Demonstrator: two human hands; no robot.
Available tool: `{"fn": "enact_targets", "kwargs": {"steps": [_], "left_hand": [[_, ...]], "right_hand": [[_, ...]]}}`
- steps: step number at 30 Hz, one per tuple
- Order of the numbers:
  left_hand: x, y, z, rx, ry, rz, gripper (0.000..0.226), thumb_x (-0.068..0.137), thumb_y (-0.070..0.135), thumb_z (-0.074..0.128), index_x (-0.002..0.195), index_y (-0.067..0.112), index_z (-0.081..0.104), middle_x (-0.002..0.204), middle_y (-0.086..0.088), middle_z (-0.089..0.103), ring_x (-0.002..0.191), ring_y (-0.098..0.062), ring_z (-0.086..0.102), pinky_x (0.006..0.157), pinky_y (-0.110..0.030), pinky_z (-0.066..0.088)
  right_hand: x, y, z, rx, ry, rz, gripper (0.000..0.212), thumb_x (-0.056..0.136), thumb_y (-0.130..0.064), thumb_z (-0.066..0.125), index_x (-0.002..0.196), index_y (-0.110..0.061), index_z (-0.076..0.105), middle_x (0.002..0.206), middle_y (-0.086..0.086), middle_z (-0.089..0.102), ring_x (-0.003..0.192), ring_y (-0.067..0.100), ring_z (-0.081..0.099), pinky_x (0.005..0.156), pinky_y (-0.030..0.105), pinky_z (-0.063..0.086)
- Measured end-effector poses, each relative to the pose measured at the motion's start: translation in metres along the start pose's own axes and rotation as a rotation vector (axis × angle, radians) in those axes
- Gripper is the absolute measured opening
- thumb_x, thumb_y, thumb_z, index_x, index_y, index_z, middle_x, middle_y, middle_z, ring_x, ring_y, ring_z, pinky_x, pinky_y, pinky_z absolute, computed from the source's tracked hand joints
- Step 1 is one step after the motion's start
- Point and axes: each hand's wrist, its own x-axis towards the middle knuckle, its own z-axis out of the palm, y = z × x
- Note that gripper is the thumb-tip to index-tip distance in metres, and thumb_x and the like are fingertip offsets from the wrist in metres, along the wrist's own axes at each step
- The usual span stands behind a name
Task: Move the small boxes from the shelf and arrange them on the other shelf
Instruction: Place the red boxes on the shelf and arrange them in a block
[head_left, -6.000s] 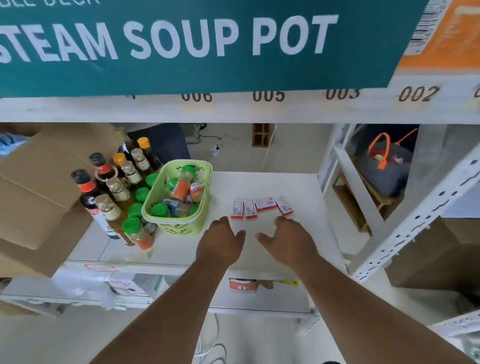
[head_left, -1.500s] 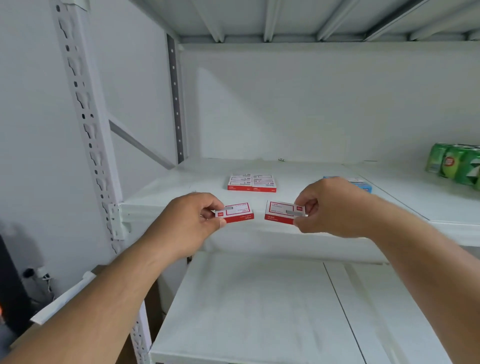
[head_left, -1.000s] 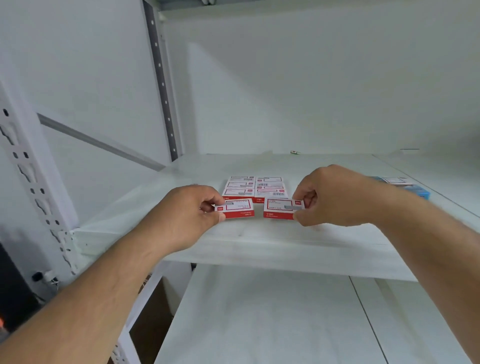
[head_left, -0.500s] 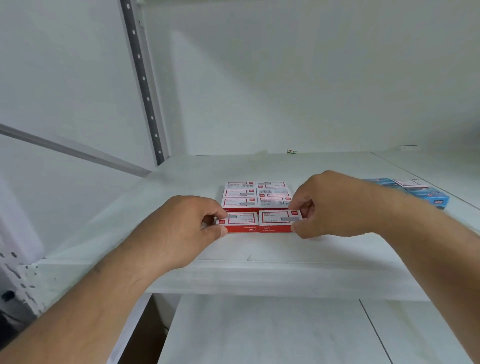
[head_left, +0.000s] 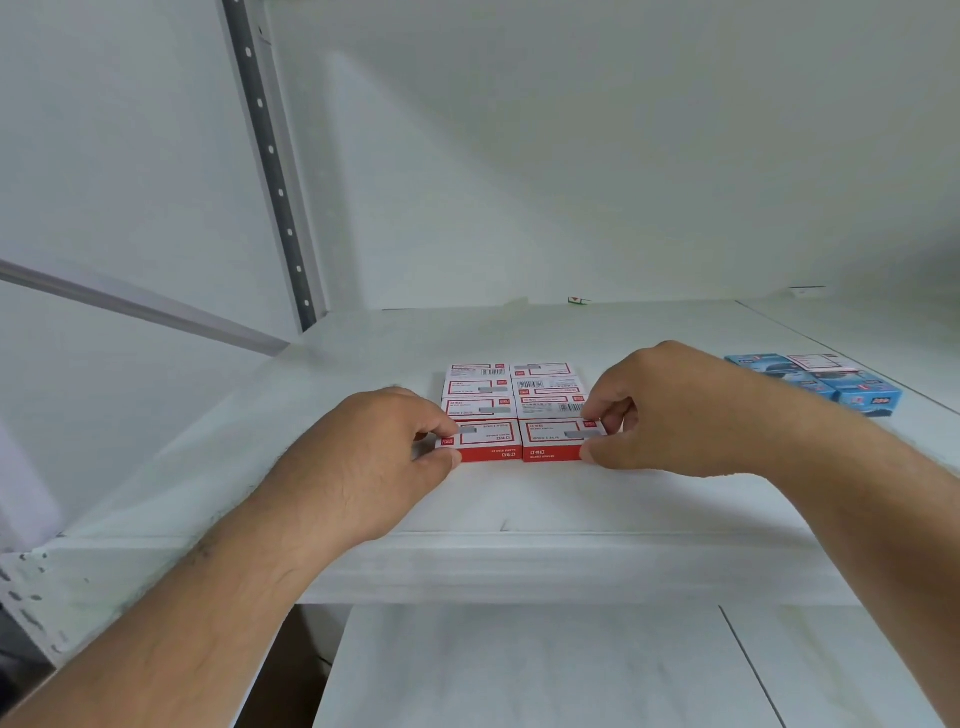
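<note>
On the white shelf (head_left: 519, 499) lay two rows of small red and white boxes, side by side and touching, four in each row. White walls stood behind it and on the left, and a grey metal post with round holes (head_left: 270, 161) ran up the back corner. A grey bar (head_left: 140, 306) slanted across the left wall. Another white shelf (head_left: 545, 670) sat lower down, below the front edge.

All the boxes looked like flat cardboard with sharp corners, red sides and white tops with small print. The shelf top was smooth and painted, with a thin seam near the front.

At the front of the left row, the left hand (head_left: 363, 467) pinched the left front box (head_left: 483, 441) between thumb and fingers at its left end. At the front of the right row, the right hand (head_left: 670, 410) pinched the right front box (head_left: 558, 439) the same way at its right end. Both boxes sat flat on the shelf, pressed together and against the rest of the red boxes (head_left: 511, 389) behind them.

Off to the right, well apart, lay some blue boxes (head_left: 815, 382). Bare shelf lay open between the red boxes and the front edge, behind them to the back wall, and on the left. A tiny scrap (head_left: 579, 300) lay by the back wall.
</note>
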Motion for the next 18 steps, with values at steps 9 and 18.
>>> {"fn": "enact_targets", "kwargs": {"steps": [9, 18], "left_hand": [[-0.001, 0.003, 0.002, 0.004, 0.017, -0.001, 0.028, 0.092, 0.038, 0.061, 0.119, 0.037, 0.067, 0.107, 0.015, 0.061, 0.092, -0.007, 0.060, 0.081, -0.021, 0.051], [-0.009, 0.002, 0.002, -0.018, 0.074, 0.001, 0.046, 0.090, 0.050, 0.057, 0.135, 0.039, 0.053, 0.131, 0.023, 0.051, 0.110, 0.001, 0.051, 0.095, -0.018, 0.043]], "right_hand": [[0.000, -0.001, 0.004, 0.000, 0.020, 0.016, 0.026, 0.080, -0.047, 0.071, 0.097, -0.028, 0.076, 0.080, -0.013, 0.069, 0.077, 0.009, 0.066, 0.075, 0.035, 0.058], [-0.015, -0.008, -0.002, -0.140, 0.022, 0.042, 0.048, 0.086, -0.066, 0.057, 0.123, -0.036, 0.064, 0.102, -0.018, 0.065, 0.086, 0.005, 0.059, 0.079, 0.031, 0.054]]}}
